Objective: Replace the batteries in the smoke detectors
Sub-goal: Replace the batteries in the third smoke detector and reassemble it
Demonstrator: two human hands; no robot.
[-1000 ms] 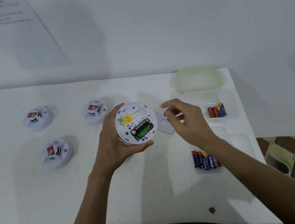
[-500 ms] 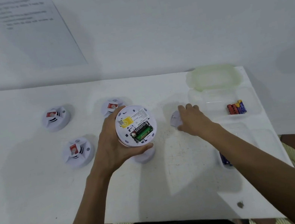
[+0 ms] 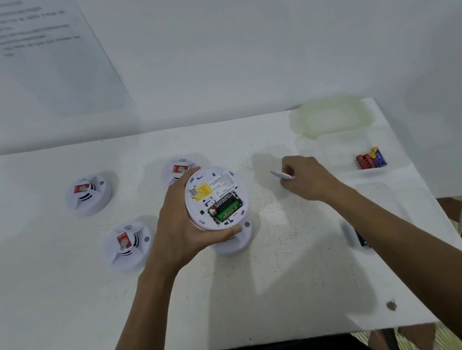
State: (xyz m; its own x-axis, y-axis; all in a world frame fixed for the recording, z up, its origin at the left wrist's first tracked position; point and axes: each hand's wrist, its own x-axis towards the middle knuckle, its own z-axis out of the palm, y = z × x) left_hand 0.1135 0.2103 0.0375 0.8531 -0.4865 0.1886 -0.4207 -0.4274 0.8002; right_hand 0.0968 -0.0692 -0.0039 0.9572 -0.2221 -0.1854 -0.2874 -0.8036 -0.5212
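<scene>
While the left hand [image 3: 178,233] holds the detector [image 3: 216,197] clear of the worktop [image 3: 275,290] by its rim alone, back turned up, the likeliest slip from the head view is the disc twisting or dropping when something presses on its open bay. Its fingers [image 3: 192,173] are curled round the edge from nine to eleven o'clock, with the thumb hooked under at six. That makes the grip firm on one side and bare at three.

Two cells [image 3: 224,206], green and black, sit in the bay toward five o'clock on the back. I cannot tell whether they are old or fresh, and mixing them up is the second danger. Loose batteries [image 3: 370,159] lie in a clear tray [image 3: 334,156] far out at three o'clock, and a few more at four are half hidden by the right forearm.

The right hand [image 3: 307,178] is at three o'clock of the detector, well apart from it. Its fingertips pinch a small flat white cover [image 3: 280,175] just above the worktop. The piece is as pale as the surface, so if it is dropped carelessly it could be lost to sight. Brought to the bay skewed, its tabs may miss.

A second detector [image 3: 235,242] stands right beneath the held one at six o'clock, and a fall would strike it. Others sit face up at eleven [image 3: 176,169], ten [image 3: 88,195] and eight [image 3: 128,245].
</scene>
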